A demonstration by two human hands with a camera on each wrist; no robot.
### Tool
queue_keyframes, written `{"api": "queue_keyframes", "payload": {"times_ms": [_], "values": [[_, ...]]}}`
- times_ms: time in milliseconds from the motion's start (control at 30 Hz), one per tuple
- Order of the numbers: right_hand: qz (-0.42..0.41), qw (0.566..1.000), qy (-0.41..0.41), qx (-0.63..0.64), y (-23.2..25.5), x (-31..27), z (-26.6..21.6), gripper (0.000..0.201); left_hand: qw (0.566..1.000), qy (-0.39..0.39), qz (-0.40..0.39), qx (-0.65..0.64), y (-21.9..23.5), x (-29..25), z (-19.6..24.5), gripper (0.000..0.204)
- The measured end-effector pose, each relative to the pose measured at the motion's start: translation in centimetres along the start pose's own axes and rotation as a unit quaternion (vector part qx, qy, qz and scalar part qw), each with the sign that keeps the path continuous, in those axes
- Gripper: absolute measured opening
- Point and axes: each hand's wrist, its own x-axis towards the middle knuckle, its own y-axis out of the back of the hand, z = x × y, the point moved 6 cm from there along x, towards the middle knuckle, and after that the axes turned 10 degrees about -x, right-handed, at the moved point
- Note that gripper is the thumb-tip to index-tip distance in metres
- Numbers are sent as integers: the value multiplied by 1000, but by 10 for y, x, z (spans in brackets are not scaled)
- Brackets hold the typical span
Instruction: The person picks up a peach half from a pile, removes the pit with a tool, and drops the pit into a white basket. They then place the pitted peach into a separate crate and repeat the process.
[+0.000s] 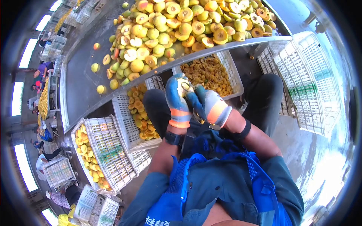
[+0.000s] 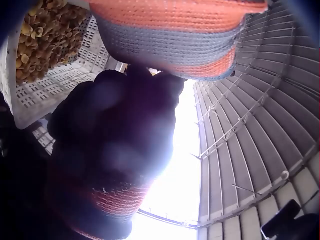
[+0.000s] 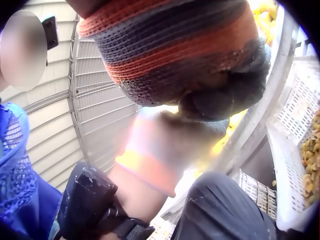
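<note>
Two gloved hands meet above the person's lap, just below the bench (image 1: pixel 241 43) edge. The left hand (image 1: pixel 177 101) curls its grip round a pale peach half (image 1: pixel 183 86), holding it up. The right hand (image 1: pixel 209 105) is closed on a small metal pitting tool (image 1: pixel 187 87) pressed into the fruit. Peach halves (image 1: pixel 169 26) heap on the bench, and white crates (image 1: pixel 132 128) of cut fruit stand by the knees.

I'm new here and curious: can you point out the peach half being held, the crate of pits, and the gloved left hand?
peach half (image 1: pixel 183 84), head view, pale cut face.
crate of pits (image 1: pixel 235 77), head view, right rim.
left hand (image 1: pixel 177 101), head view, glove's back.
</note>
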Motion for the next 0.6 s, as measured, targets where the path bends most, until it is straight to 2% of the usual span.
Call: {"api": "queue_keyframes", "payload": {"times_ms": [33, 67, 100, 167, 233, 367, 400, 500, 567, 600], "values": [[3, 1000, 10, 14, -2, 2, 1, 39, 1000, 2, -14, 1, -3, -1, 5, 39], [23, 999, 16, 41, -4, -1, -1, 40, 996, -62, -17, 65, 0, -2, 5, 39], [43, 995, 40, 76, -17, 4, 11, 45, 1000, 5, 1, -3, 4, -1, -3, 40], [23, 999, 8, 28, -7, 1, 0, 52, 996, 27, 52, -74, 0, -1, -8, 37], [41, 991, 20, 122, -13, 1, 7, 56, 998, -23, 17, -55, -5, -1, -5, 30], [2, 990, 31, 139, -11, 6, 12, 58, 999, -42, -13, 7, -28, -13, 12, 28], [-17, 991, 36, 130, -6, 4, 10, 58, 999, -50, -13, 12, -28, -13, 13, 21], [-82, 995, 19, 49, 1, 4, 11, 59, 957, -178, -61, 220, -27, -10, 16, 12], [-90, 991, 56, 83, 3, 5, 13, 67, 974, -111, -91, 177, -22, -2, 5, 13], [-94, 987, 66, 110, 4, 5, 13, 70, 974, -113, -92, 175, -23, -1, 5, 13]]}}
